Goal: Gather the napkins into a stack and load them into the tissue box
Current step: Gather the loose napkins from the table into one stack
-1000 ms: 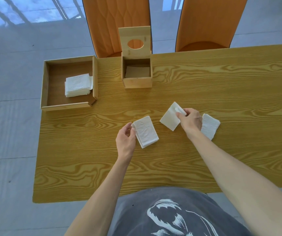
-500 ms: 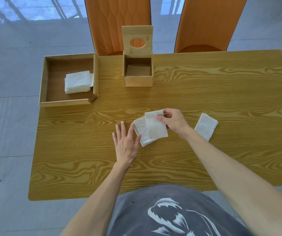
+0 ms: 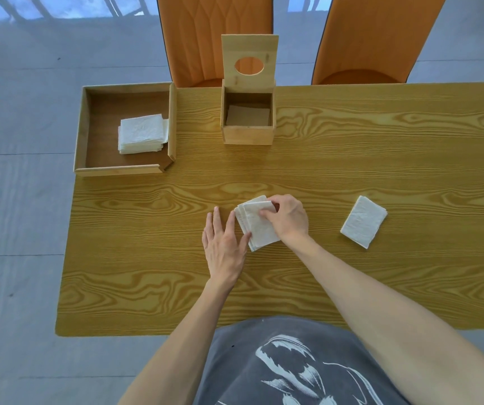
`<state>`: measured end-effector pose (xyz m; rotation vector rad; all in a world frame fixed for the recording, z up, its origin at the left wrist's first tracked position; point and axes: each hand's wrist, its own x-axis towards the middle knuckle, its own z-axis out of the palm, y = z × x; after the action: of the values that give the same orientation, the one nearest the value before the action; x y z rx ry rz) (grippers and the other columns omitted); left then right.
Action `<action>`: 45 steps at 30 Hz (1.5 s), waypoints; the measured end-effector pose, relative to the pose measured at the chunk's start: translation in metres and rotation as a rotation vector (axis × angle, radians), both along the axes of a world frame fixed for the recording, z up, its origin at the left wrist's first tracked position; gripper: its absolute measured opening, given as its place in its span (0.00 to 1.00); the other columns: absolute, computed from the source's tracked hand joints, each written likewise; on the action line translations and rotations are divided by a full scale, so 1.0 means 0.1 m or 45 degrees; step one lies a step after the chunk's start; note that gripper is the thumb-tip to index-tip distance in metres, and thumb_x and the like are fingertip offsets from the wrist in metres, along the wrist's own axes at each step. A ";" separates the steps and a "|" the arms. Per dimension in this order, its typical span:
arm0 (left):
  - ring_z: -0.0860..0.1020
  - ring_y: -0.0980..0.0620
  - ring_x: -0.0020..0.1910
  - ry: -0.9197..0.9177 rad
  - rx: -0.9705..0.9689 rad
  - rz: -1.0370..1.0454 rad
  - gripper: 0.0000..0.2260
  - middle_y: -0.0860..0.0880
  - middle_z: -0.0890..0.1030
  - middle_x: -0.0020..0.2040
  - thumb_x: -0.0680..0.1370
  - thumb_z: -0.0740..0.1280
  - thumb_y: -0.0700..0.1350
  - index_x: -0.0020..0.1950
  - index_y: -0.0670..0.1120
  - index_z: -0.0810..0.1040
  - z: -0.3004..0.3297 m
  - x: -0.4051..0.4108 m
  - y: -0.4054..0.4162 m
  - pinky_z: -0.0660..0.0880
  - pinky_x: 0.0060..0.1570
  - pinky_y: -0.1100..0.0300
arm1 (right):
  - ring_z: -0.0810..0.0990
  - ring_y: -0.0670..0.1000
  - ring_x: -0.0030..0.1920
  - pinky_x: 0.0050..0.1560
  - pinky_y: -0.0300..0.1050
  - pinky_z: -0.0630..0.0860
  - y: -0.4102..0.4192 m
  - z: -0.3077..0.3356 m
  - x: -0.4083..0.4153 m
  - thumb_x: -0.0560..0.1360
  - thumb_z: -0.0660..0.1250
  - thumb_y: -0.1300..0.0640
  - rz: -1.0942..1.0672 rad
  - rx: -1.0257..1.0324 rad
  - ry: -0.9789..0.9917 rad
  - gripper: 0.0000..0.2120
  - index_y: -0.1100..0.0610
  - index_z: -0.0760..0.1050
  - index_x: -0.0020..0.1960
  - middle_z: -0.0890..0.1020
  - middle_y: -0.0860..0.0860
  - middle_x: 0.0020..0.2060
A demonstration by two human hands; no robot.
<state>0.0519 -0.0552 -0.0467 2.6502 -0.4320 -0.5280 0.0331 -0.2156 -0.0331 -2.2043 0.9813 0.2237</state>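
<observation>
A small stack of white napkins lies at the middle of the wooden table. My right hand rests on the stack's right side, its fingers pressing the top napkin near the far corner. My left hand lies flat on the table, fingers apart, touching the stack's left edge. One single napkin lies alone to the right. The wooden tissue box stands at the table's far side with its lid raised; only its brown bottom shows inside.
A low wooden tray at the far left corner holds another pile of white napkins. Two orange chairs stand behind the table. The near table edge meets my grey shirt.
My right hand carried a napkin leftward and laid it on the one beside my left hand. My left hand flattened against the stack's left edge.
</observation>
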 end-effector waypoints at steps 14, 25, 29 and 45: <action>0.79 0.48 0.60 0.821 -0.858 0.920 0.30 0.49 0.77 0.61 0.77 0.71 0.40 0.77 0.45 0.64 0.28 0.05 -0.30 0.78 0.56 0.54 | 0.83 0.56 0.55 0.54 0.47 0.77 0.03 0.06 -0.14 0.74 0.73 0.59 -0.254 0.216 -0.087 0.20 0.57 0.77 0.64 0.85 0.54 0.53; 0.80 0.45 0.59 0.916 -0.842 0.782 0.28 0.46 0.79 0.57 0.77 0.71 0.37 0.75 0.41 0.66 0.27 -0.05 -0.39 0.78 0.57 0.54 | 0.84 0.56 0.50 0.44 0.48 0.80 -0.07 0.09 -0.32 0.70 0.76 0.57 -0.471 0.494 0.026 0.12 0.60 0.82 0.52 0.86 0.55 0.48; 0.80 0.46 0.59 0.880 -0.808 0.731 0.28 0.47 0.80 0.56 0.76 0.72 0.39 0.74 0.41 0.68 0.28 -0.06 -0.40 0.76 0.63 0.49 | 0.84 0.55 0.49 0.46 0.50 0.80 -0.09 0.14 -0.34 0.70 0.75 0.57 -0.405 0.477 0.013 0.12 0.60 0.82 0.51 0.85 0.54 0.47; 0.82 0.54 0.44 1.025 -0.746 0.512 0.14 0.50 0.84 0.48 0.76 0.73 0.42 0.61 0.41 0.79 0.31 -0.03 -0.74 0.79 0.42 0.62 | 0.81 0.49 0.52 0.52 0.45 0.78 -0.71 0.24 -0.80 0.75 0.73 0.51 -0.684 0.408 -0.215 0.14 0.55 0.80 0.59 0.84 0.48 0.50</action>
<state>0.0485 -0.1290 -0.0153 1.7074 0.1747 -1.0599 -0.0467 -0.2868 -0.0091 -1.5795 1.2973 -0.0519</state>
